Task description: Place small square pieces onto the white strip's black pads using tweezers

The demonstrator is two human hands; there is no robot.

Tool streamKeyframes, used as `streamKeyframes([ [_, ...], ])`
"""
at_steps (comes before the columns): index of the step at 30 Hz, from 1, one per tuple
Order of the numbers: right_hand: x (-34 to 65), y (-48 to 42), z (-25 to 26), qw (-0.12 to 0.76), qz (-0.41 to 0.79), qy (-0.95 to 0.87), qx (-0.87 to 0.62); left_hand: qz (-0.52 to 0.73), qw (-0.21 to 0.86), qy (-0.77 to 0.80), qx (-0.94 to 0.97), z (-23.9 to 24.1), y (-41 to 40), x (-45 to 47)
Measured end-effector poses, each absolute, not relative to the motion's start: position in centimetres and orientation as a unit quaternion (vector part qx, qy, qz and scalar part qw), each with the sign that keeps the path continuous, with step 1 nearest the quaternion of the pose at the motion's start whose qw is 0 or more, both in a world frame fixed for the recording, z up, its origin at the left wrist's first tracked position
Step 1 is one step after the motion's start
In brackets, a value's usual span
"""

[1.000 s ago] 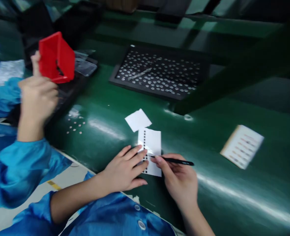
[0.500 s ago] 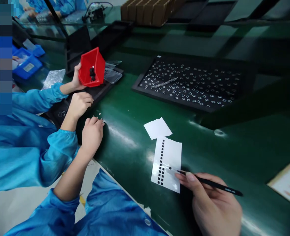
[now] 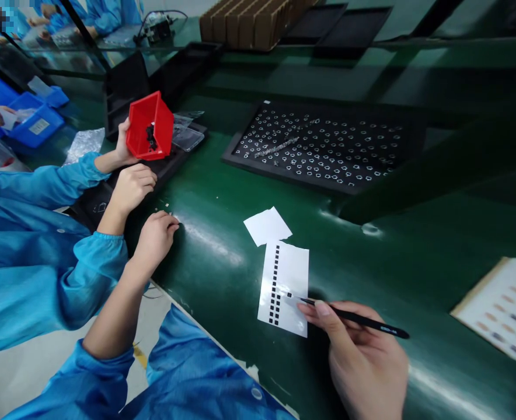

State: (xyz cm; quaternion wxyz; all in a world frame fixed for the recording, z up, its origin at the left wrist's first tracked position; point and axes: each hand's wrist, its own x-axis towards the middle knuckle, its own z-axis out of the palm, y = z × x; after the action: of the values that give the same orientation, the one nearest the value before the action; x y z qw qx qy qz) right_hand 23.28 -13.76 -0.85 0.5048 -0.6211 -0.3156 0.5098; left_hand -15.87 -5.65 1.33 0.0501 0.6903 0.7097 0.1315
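Observation:
My right hand [image 3: 365,364] grips black tweezers [image 3: 354,318] near the front edge. Their tip rests on a white sheet [image 3: 290,280] that carries a column of small black squares, and a tiny black square sits at the tip. A smaller white slip [image 3: 267,226] lies just behind the sheet. My left hand [image 3: 155,236] is far to the left, fingers curled together with the tips down on the green belt [image 3: 223,274] by a few tiny pale parts [image 3: 164,207]. What the fingers hold, if anything, is hidden.
A co-worker in a blue sleeve at the left holds a tilted red bin [image 3: 149,125] with one hand; their other hand [image 3: 131,185] rests beside mine. A black tray of small pale parts [image 3: 323,149] lies behind. A card with rows of parts [image 3: 501,306] is at the right.
My left hand left the white sheet and went left to the tiny parts beside the co-worker's hand. The tweezers now carry a small black square over the sheet.

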Motion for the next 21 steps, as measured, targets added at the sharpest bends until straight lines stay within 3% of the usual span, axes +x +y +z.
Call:
streamKeyframes([
  [12, 23.4, -13.9, 0.2, 0.538, 0.511, -0.333, -0.582, 0.224, 0.168, 0.647, 0.709, 2.9, -5.0, -13.1],
  [17, 23.2, -12.4, 3.4, 0.581, 0.487, -0.39, -0.522, 0.432, 0.487, 0.511, 0.56, 3.5, -5.3, -4.8],
  [21, 23.1, -9.9, 4.4, 0.638, 0.458, -0.395, -0.477, 0.455, 0.649, 0.43, 0.432, 3.1, -4.5, 1.8],
])
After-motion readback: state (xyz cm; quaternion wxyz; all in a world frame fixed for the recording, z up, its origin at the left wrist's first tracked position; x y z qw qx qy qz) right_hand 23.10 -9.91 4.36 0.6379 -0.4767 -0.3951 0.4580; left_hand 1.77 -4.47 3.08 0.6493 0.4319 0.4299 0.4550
